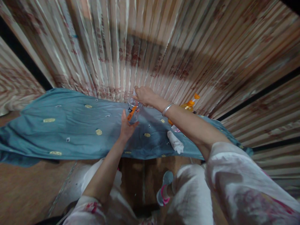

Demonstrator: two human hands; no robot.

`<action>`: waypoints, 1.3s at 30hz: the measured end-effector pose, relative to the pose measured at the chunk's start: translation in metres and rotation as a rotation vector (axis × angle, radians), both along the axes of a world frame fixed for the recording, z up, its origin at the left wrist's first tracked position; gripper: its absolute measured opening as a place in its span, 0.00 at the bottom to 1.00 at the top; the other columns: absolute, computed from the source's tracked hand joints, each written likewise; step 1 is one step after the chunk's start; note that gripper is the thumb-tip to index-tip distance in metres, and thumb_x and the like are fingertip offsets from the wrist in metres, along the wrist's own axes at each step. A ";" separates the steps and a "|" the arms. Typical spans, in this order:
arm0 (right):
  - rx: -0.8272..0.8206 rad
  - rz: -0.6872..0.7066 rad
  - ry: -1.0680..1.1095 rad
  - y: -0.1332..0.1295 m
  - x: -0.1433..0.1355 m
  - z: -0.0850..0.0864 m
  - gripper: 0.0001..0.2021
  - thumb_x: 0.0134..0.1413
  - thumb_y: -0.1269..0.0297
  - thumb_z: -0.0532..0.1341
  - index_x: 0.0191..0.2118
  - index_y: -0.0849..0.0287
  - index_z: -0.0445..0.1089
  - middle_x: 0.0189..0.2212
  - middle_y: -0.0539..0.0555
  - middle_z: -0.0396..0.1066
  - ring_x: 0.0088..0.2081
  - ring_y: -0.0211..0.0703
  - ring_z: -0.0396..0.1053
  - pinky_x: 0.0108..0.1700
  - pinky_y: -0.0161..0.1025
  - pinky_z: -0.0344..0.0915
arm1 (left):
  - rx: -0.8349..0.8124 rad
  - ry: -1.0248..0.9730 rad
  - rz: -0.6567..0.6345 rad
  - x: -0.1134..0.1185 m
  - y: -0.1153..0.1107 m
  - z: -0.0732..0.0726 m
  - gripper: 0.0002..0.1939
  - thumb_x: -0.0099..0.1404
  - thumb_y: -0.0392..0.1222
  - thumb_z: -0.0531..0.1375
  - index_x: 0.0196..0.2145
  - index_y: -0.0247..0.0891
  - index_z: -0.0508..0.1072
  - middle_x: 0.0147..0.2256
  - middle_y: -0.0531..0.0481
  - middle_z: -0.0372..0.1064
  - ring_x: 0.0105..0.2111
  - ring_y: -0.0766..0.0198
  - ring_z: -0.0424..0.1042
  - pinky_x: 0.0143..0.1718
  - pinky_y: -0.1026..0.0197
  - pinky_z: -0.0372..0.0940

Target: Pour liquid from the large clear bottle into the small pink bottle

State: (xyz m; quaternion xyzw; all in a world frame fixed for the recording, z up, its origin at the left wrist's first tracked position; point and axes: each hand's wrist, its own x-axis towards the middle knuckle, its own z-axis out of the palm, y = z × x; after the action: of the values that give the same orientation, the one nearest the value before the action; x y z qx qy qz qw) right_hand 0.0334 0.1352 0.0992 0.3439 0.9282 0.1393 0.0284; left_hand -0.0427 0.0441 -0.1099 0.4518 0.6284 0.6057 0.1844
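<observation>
A clear plastic bottle (134, 113) with an orange strip and dark lettering on its side stands at the middle of the cloth-covered table. My left hand (127, 127) is closed around its lower part, thumb on the near left side. Over the bottle's top, my right hand (144, 95) has its fingers bent and pressed together on a small white piece (134, 92). Whether that piece is a cap or a nozzle is too blurred to tell. A silver bangle (167, 109) circles the right wrist.
Behind my right forearm stands an orange pump bottle (187, 107), partly hidden. A crumpled white cloth (175, 142) lies near the front edge of the table's blue-green cover (77, 131). Pleated patterned curtains (145, 56) rise right behind the table; dark bars flank it.
</observation>
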 end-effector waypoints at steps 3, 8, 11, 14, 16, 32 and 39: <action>0.003 -0.005 0.012 0.002 0.002 -0.001 0.27 0.71 0.58 0.57 0.65 0.75 0.58 0.54 0.76 0.74 0.59 0.62 0.72 0.57 0.51 0.68 | 0.002 0.009 0.007 0.000 0.000 -0.002 0.55 0.53 0.42 0.72 0.72 0.35 0.50 0.71 0.30 0.50 0.73 0.41 0.47 0.73 0.42 0.43; 0.011 -0.025 0.058 -0.001 0.016 0.006 0.31 0.70 0.59 0.58 0.69 0.75 0.52 0.56 0.76 0.73 0.58 0.63 0.72 0.57 0.52 0.68 | 0.020 0.011 0.018 -0.002 0.004 -0.007 0.56 0.51 0.42 0.73 0.71 0.40 0.51 0.71 0.33 0.51 0.73 0.39 0.47 0.72 0.37 0.44; 0.018 -0.012 0.151 -0.011 0.042 0.004 0.29 0.71 0.59 0.57 0.68 0.75 0.54 0.56 0.75 0.72 0.58 0.62 0.72 0.58 0.51 0.67 | 0.025 0.007 0.022 -0.002 0.006 -0.008 0.56 0.49 0.42 0.74 0.71 0.41 0.52 0.71 0.33 0.52 0.72 0.40 0.49 0.72 0.38 0.44; -0.005 -0.009 0.275 -0.024 0.085 -0.019 0.26 0.72 0.59 0.54 0.68 0.71 0.56 0.58 0.72 0.72 0.58 0.59 0.72 0.58 0.51 0.68 | 0.020 0.005 0.023 -0.002 0.005 -0.007 0.56 0.49 0.41 0.74 0.70 0.36 0.53 0.70 0.30 0.53 0.71 0.41 0.52 0.72 0.41 0.46; -0.034 -0.046 0.330 -0.031 0.122 -0.048 0.25 0.72 0.61 0.54 0.67 0.69 0.58 0.61 0.71 0.70 0.60 0.58 0.71 0.60 0.49 0.66 | 0.012 0.006 0.013 -0.001 0.004 -0.007 0.52 0.49 0.40 0.73 0.68 0.37 0.56 0.68 0.31 0.57 0.70 0.42 0.56 0.71 0.41 0.50; -0.225 -0.625 0.301 -0.054 0.249 -0.202 0.22 0.67 0.74 0.53 0.64 0.67 0.66 0.60 0.69 0.72 0.58 0.52 0.72 0.61 0.45 0.64 | -0.132 0.185 -0.329 0.034 -0.013 -0.016 0.18 0.58 0.41 0.66 0.47 0.43 0.77 0.51 0.44 0.77 0.54 0.51 0.75 0.60 0.43 0.67; -0.231 -0.618 0.316 -0.058 0.215 -0.211 0.20 0.64 0.78 0.53 0.59 0.71 0.69 0.56 0.71 0.72 0.56 0.54 0.70 0.60 0.46 0.63 | -0.143 0.224 -0.363 0.038 -0.008 -0.021 0.18 0.58 0.40 0.66 0.47 0.41 0.77 0.51 0.41 0.77 0.54 0.47 0.75 0.59 0.38 0.67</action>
State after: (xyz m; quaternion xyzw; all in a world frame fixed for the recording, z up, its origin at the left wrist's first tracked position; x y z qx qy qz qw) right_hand 0.2484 0.0769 -0.1121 0.6198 0.7831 -0.0363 -0.0362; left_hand -0.0050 0.0356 -0.1311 0.6076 0.5948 0.4627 0.2509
